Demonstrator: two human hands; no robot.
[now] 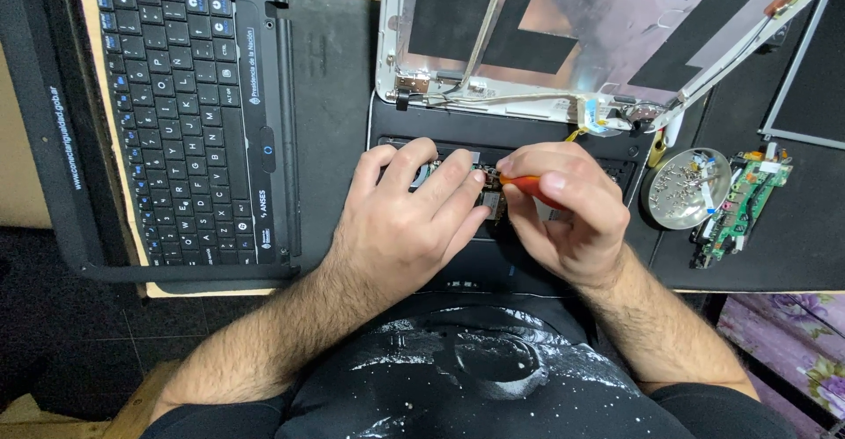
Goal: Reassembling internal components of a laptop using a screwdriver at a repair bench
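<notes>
An opened laptop base [528,131] lies in front of me with its inner parts exposed. My left hand [405,219] rests flat on it, fingers spread over the board and steadying it. My right hand [563,206] is closed around an orange-handled screwdriver [532,188], its tip pointing down into the base between my two hands. The tip and the spot it touches are hidden by my fingers. Behind the base stands the stripped white screen lid [616,25] with foil, cables and hinges showing.
A detached black keyboard panel [176,122] lies to the left. To the right are a round metal dish [687,188] holding several screws, a small green circuit board [739,206] and a dark panel [814,78]. Everything sits on a black mat [330,87].
</notes>
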